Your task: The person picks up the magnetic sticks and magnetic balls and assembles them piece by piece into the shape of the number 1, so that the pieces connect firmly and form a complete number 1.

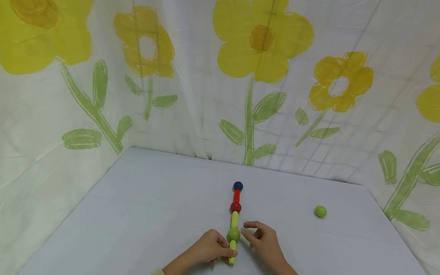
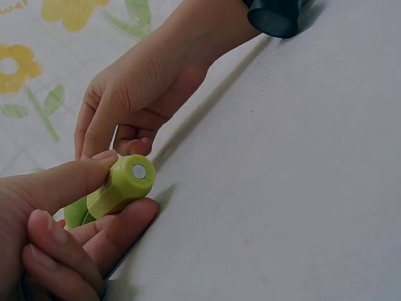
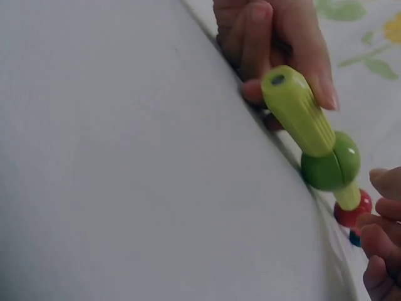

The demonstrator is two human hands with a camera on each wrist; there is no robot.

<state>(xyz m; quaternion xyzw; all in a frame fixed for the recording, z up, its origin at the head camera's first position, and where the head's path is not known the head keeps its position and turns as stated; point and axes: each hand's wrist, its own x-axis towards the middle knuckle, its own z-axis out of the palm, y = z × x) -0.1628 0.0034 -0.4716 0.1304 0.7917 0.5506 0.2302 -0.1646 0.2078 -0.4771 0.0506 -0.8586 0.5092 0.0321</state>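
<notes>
A straight chain of magnetic rods and balls lies on the table. From the far end come a dark blue ball point(image 1: 238, 186), a red rod point(image 1: 237, 196), a red ball point(image 1: 236, 207), a yellow-green rod point(image 1: 234, 219), a green ball point(image 1: 233, 234) and another yellow-green rod point(image 3: 297, 113). My left hand point(image 1: 211, 248) pinches that nearest rod between thumb and fingers. A round metal disc shows in the rod's free end in the left wrist view. Just right of the green ball, my right hand point(image 1: 266, 241) has thumb and fingers spread apart, holding nothing.
A loose light green ball point(image 1: 320, 211) lies to the right on the white tabletop point(image 1: 157, 200). Behind and at both sides hangs a white cloth point(image 1: 192, 103) with yellow flowers. A dark device point(image 2: 276, 17) is on the right wrist.
</notes>
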